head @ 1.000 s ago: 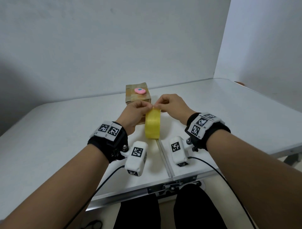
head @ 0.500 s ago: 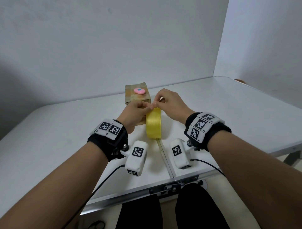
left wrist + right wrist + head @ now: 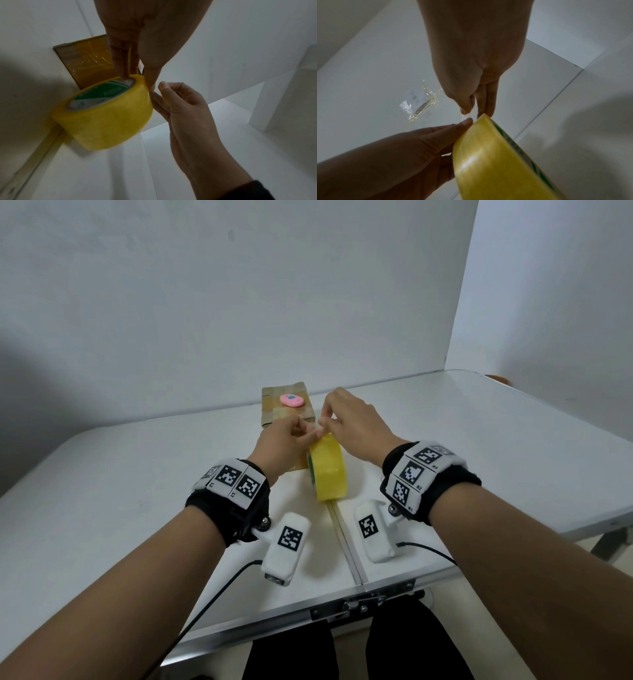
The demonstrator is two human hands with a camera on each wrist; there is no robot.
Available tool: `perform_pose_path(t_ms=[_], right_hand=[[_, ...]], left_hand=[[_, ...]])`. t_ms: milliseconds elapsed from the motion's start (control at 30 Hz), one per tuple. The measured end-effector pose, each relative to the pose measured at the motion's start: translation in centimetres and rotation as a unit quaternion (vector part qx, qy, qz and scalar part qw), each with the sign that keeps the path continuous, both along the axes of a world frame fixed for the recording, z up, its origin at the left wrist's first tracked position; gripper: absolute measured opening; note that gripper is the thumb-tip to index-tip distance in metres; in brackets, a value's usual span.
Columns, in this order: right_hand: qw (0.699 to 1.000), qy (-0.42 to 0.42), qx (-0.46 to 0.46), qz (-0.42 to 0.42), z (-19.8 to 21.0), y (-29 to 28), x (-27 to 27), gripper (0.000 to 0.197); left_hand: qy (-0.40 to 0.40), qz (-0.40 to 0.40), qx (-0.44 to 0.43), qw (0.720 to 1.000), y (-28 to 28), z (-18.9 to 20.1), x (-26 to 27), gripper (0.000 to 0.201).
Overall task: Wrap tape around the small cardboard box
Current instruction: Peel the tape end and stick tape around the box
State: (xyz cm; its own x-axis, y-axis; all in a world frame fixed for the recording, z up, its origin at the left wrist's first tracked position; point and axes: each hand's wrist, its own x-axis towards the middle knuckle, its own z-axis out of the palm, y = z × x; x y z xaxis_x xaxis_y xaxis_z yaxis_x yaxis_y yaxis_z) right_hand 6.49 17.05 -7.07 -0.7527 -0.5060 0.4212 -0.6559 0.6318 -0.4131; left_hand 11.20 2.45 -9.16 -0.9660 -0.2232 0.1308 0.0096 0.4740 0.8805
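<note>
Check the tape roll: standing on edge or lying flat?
On edge. The tape roll stands on its rim on the table, the left hand gripping its top.

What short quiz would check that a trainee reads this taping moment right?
1. Multiple choice: what lies on top of the cardboard box?
A. a pink object
B. a pair of scissors
C. a marker pen
2. True or false: the tape roll lies flat on its side on the table.
3. Fill in: the left hand pinches the roll's rim, reaching into its hollow ____.

Key: 1 A. 2 false, the roll stands on its edge just in front of the box. 3 core, as the left wrist view shows.
</note>
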Motion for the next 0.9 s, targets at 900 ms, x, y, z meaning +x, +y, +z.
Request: perform_pose_path(t_ms=[900], right_hand=[[0.958, -0.172, -0.229, -0.017, -1.1, 1.0, -0.3, 0.015]], left_hand=[[0.055, -0.046, 0.120, 0.990, -0.5, 0.3, 0.6, 0.006]])
